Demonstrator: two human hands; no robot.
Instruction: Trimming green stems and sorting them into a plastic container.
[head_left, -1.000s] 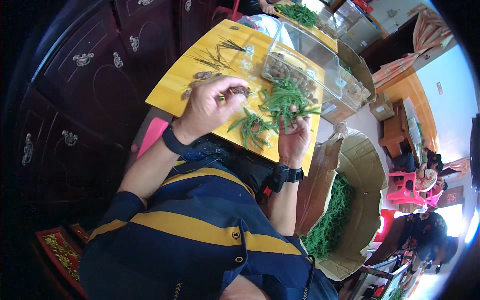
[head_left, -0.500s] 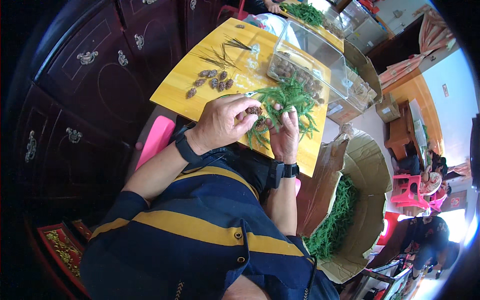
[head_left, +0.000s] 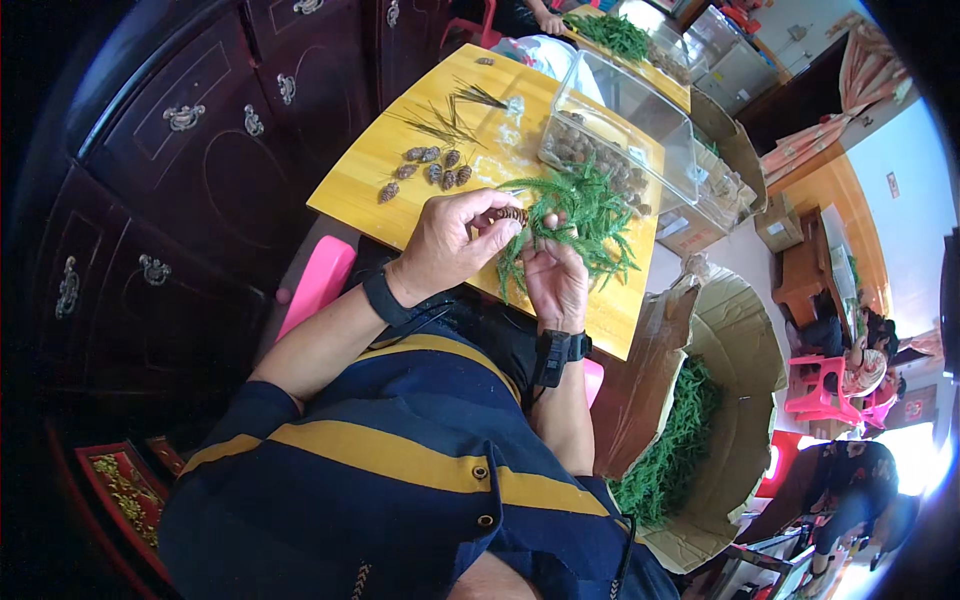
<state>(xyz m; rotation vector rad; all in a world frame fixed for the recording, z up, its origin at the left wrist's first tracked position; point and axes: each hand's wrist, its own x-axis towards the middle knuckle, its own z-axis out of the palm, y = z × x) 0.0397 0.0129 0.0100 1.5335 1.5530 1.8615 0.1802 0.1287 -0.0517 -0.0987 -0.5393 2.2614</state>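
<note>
Between the thumb and fingers of my left hand (head_left: 447,240) is a brown pine cone (head_left: 513,214). My right hand (head_left: 557,288), palm turned up, pinches a green pine sprig (head_left: 583,215) close beside the cone. Needles hide where the cone and sprig meet, so I cannot tell whether they touch. Several loose pine cones (head_left: 434,172) lie on the yellow wooden table (head_left: 350,178) beyond my left hand. Thin dark wire-like stems (head_left: 440,122) are scattered farther back.
A clear plastic bin (head_left: 683,165) of pine cones stands at the table's far right. On the right, a large cardboard box (head_left: 745,330) holds green sprigs (head_left: 680,440). Dark cabinets (head_left: 180,200) line the left. A co-worker's hand (head_left: 550,22) rests by another table at the back.
My right hand has shifted slightly left and lower, its palm turning up more. The cone in my left hand has come closer to the sprig.
</note>
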